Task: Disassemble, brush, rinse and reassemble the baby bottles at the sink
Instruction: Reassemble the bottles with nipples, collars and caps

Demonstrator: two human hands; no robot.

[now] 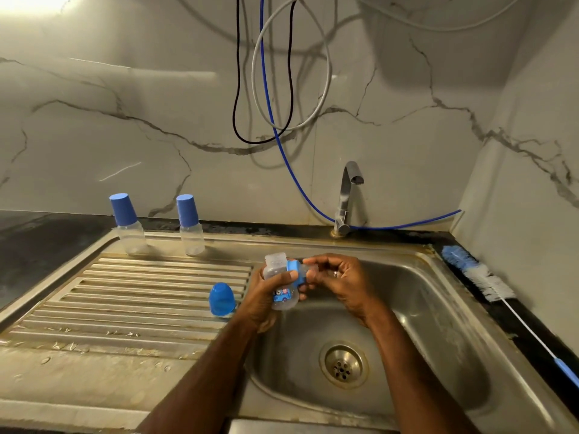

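Both hands were held over the near-left rim of the stainless steel sink basin (pixel 438 308). The left hand (pixel 266 296) was wrapped around a small clear plastic baby bottle with a blue cartoon print (pixel 277 286), mouth uppermost and open; its long axis ran roughly upright, tilted slightly left. The right hand (pixel 338 280) pinched a blue screw collar with its clear teat (pixel 299 272), held just right of the bottle neck, the teat end pointing into the right palm. The collar was judged to be off the thread, so the parting of teat from collar falls to the right hand, which was nearer. A blue domed cap (pixel 221 299) lay on the ribbed drainboard (pixel 125 308), just left of the left hand. Two capped clear bottles (pixel 189 225) stood at the back of the drainboard. A blue-and-white bottle brush (pixel 482 278) lay on the counter (pixel 526 327), right of the basin, well apart. The teat tip was hidden by the fingers; contact between collar and bottle could not be told.
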